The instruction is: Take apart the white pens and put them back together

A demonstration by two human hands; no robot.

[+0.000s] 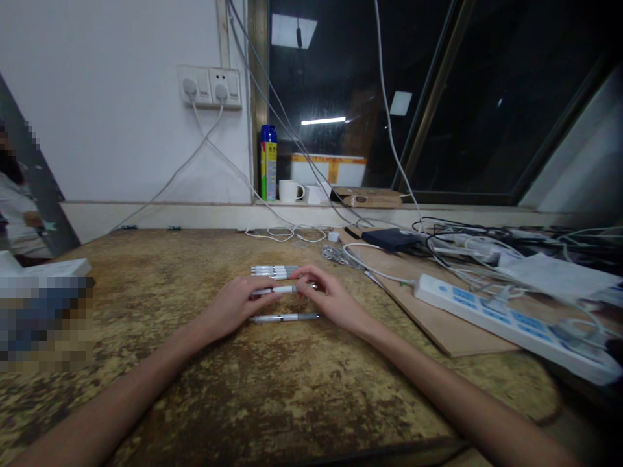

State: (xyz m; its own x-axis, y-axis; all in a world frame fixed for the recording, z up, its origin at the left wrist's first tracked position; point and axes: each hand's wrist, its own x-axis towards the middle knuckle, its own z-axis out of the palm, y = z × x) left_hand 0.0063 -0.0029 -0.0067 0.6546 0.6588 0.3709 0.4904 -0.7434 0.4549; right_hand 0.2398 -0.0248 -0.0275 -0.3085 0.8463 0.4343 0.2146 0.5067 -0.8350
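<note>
Both of my hands meet at the middle of a worn, blotchy brown table (195,389). My left hand (233,305) and my right hand (328,295) pinch the two ends of one white pen (281,290), held level just above the tabletop. Another white pen (285,318) lies flat on the table just in front of my hands. Behind them several more white pens (272,270) lie side by side in a neat group.
A white power strip (511,324) with blue sockets lies on a board (438,324) at the right, amid tangled cables and a dark box (392,238). On the window ledge stand a spray can (268,162) and a white mug (291,191). Another person sits at the far left.
</note>
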